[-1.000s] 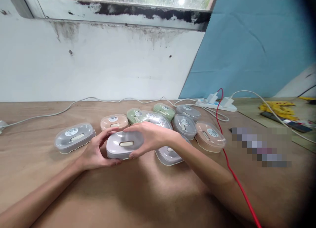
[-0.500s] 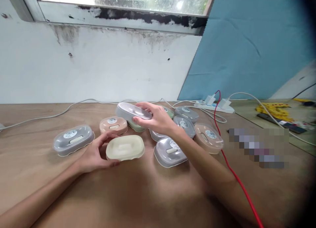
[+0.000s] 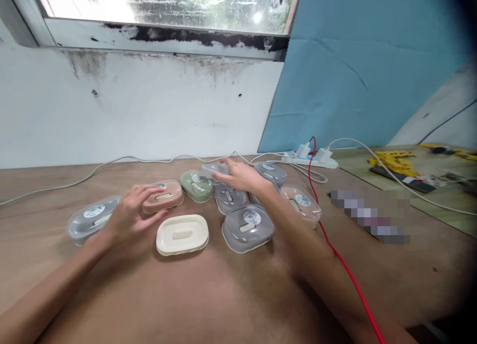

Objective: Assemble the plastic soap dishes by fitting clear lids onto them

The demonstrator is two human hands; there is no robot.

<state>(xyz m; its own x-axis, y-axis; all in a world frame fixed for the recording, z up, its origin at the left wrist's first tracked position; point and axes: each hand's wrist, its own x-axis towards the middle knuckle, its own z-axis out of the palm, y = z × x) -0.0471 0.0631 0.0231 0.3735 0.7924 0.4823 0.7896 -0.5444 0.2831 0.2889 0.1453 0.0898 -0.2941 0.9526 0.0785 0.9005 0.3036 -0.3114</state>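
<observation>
The right hand holds, between thumb and fingers, a greyish translucent plastic lid, above the boxes toward the back edge of the brown wooden table. The left hand has its fingers wide, beside a cream oblong plastic base, which lies farther from that edge. Whether these fingers touch the peach-coloured oval plastic box behind, I cannot tell.

A clear lid is held over grouped boxes by the right hand; a cream base (uncovered) is seen near the left hand.
</observation>
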